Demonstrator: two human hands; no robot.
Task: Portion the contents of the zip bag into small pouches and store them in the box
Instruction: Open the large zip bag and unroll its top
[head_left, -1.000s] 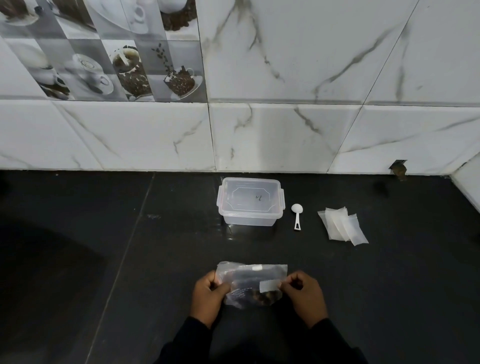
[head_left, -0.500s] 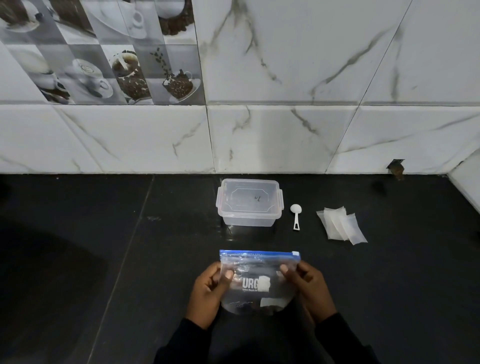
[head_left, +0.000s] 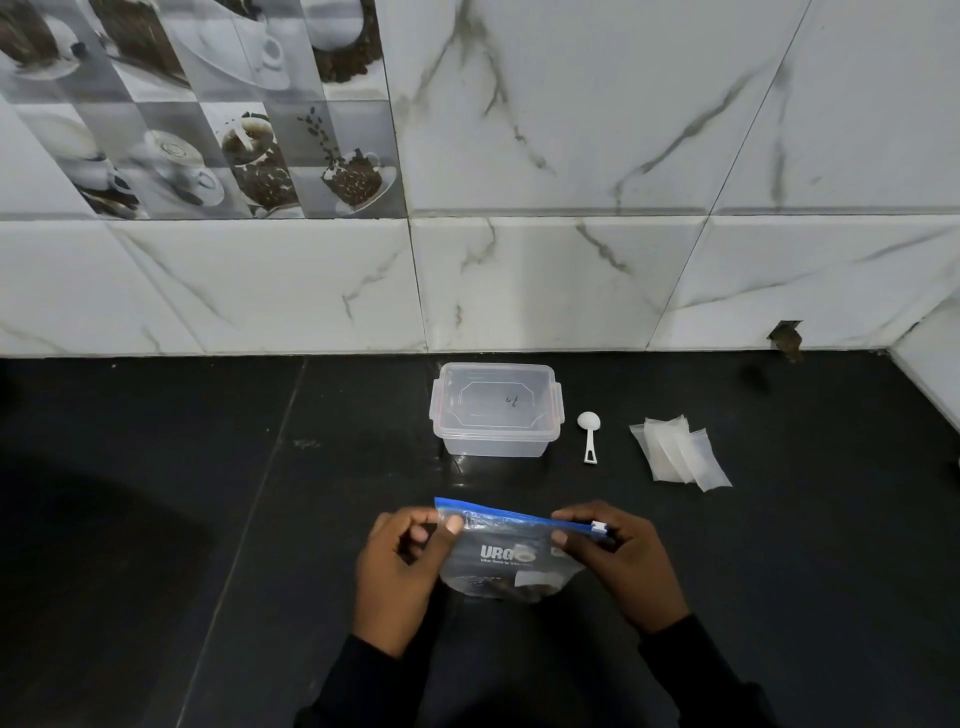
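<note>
The zip bag (head_left: 511, 558) is held upright low over the bench (head_left: 208, 467), in front of the lidded box (head_left: 493, 444). The left hand (head_left: 400, 571) pinches its top left corner. The right hand (head_left: 623, 566) pinches the right end of the blue strip, at the white slider (head_left: 599, 528). The bag looks light, thin, limp and slick, with a small dark load sagging at the bottom. It is best gripped by the stiffer zip strip, one hand anchoring the corner while the other draws the slider. The scoop (head_left: 589, 434) and pouches (head_left: 680, 454) lie right of the box.

Left hand (head_left: 402, 571) pinches zip bag (head_left: 498, 569) top corner; right hand (head_left: 623, 566) pinches opposite end.
</note>
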